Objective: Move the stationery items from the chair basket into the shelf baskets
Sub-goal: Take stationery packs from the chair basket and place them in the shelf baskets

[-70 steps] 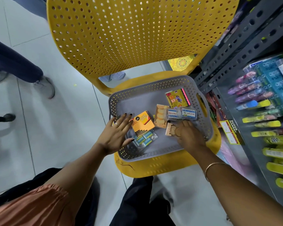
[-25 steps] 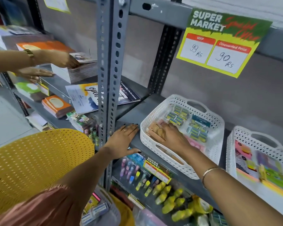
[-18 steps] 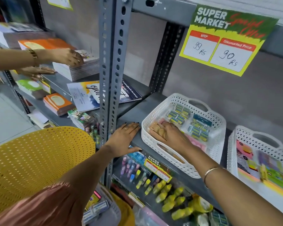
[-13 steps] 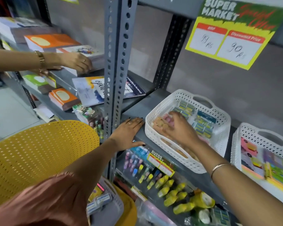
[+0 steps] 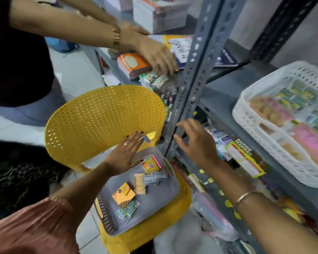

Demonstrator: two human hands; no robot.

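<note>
Head view: left hand flat, fingers spread, empty, at twelve o'clock over perforated grey plastic basket on yellow chair. Right hand at two o'clock, fingers apart, empty. Orange-yellow stationery packet inside basket.

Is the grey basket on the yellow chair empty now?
Not empty. The grey basket holds an orange box, a yellow packet and other small packs.

Bright, even light; heavy motion blur, wide-angle bending toward the edges.
</note>
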